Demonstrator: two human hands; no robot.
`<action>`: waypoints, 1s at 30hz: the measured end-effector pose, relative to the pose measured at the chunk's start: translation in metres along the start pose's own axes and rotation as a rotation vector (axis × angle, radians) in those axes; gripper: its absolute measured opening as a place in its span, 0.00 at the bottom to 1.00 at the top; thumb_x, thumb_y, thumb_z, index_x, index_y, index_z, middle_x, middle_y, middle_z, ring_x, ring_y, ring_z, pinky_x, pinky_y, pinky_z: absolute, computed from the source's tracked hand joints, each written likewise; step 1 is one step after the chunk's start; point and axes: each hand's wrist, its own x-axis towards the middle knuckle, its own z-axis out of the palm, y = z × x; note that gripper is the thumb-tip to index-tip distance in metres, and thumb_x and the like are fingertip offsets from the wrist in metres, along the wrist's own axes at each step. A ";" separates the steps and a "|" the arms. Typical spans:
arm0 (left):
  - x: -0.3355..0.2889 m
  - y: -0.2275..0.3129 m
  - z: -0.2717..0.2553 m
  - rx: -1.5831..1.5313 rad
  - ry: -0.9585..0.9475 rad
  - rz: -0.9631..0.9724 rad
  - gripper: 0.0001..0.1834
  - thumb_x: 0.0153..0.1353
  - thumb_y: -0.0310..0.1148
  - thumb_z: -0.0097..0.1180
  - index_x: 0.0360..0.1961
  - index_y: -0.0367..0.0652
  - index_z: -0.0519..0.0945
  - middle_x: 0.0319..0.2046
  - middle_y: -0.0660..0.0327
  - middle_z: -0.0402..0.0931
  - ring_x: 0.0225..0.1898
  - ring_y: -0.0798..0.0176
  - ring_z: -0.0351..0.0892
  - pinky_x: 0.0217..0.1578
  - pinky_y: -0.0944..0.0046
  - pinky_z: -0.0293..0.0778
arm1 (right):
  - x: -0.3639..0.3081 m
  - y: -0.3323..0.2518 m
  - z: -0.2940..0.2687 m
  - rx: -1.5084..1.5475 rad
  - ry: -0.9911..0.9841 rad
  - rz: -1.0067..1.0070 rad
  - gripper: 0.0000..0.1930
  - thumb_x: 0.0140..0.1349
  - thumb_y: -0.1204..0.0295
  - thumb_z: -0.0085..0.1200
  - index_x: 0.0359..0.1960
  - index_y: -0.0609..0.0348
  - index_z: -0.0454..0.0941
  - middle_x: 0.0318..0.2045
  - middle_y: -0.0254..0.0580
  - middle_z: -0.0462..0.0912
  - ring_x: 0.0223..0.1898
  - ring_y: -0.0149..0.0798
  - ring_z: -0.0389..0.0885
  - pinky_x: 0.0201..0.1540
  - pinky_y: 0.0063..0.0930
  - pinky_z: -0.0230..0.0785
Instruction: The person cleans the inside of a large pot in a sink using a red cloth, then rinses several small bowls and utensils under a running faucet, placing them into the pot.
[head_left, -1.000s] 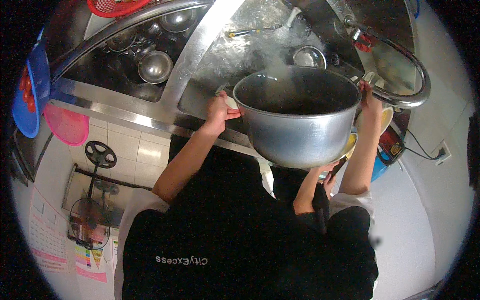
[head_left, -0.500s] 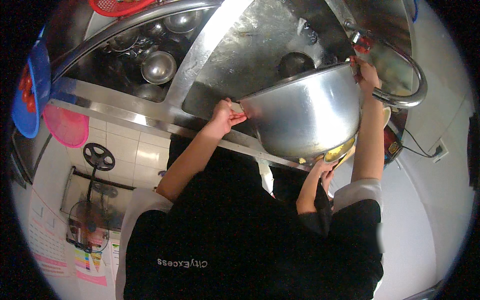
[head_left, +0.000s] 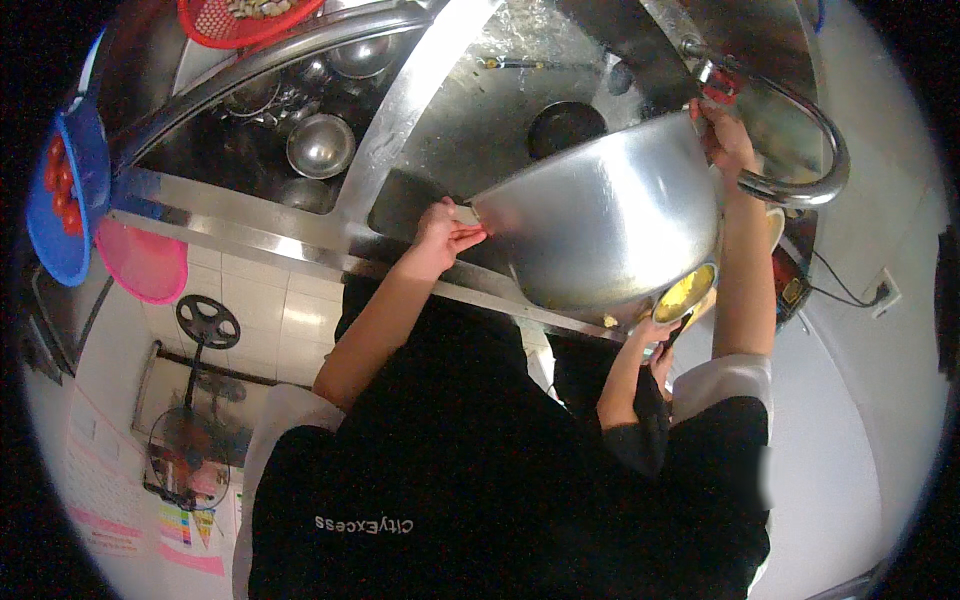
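A large silver metal pot (head_left: 620, 220) is tilted over the right sink basin (head_left: 425, 150), its mouth facing away from me and its inside hidden. My left hand (head_left: 440, 238) grips the pale handle on the pot's left side. At the far right side, my right hand (head_left: 725, 138) is closed round the other handle, next to the curved metal faucet (head_left: 832, 150). Beyond the rim, a dark round drain (head_left: 565, 128) shows in the wet basin. Below the pot's right side, another person's hand (head_left: 648, 335) is at a bowl (head_left: 685, 293) with yellow food in it.
Metal bowls (head_left: 321, 146) and smaller metal pieces lie in the left basin. A red colander (head_left: 240, 30) with pale food stands beyond it. At the left are a blue basin (head_left: 62, 245) with red items and a pink basin (head_left: 145, 262). A wall socket (head_left: 886, 290) is at right.
The pot is tipped slightly more, and more of the drain shows past its rim. Both my hands keep hold of the handles. The other person's bowl shows more of its yellow contents.
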 end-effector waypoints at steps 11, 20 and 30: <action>-0.063 0.030 0.014 0.318 0.138 0.451 0.19 0.65 0.44 0.40 0.35 0.36 0.70 0.22 0.56 0.70 0.25 0.58 0.76 0.27 0.58 0.79 | -0.156 0.055 -0.024 0.486 0.074 -0.106 0.06 0.62 0.73 0.46 0.34 0.61 0.74 0.29 0.33 0.75 0.30 0.28 0.71 0.36 0.19 0.64; -0.109 0.045 -0.003 0.740 0.113 0.994 0.22 0.65 0.44 0.43 0.23 0.36 0.70 0.15 0.63 0.67 0.18 0.68 0.71 0.21 0.68 0.72 | -0.260 0.113 -0.011 0.855 0.289 -0.126 0.11 0.61 0.66 0.47 0.23 0.55 0.69 0.16 0.29 0.64 0.22 0.29 0.63 0.28 0.21 0.58; -0.182 0.034 -0.023 0.678 0.164 1.194 0.20 0.63 0.46 0.47 0.25 0.38 0.74 0.22 0.63 0.71 0.25 0.71 0.71 0.23 0.70 0.67 | -0.314 0.191 0.035 1.356 0.096 -0.146 0.21 0.67 0.57 0.38 0.16 0.52 0.60 0.14 0.29 0.60 0.19 0.29 0.58 0.27 0.21 0.56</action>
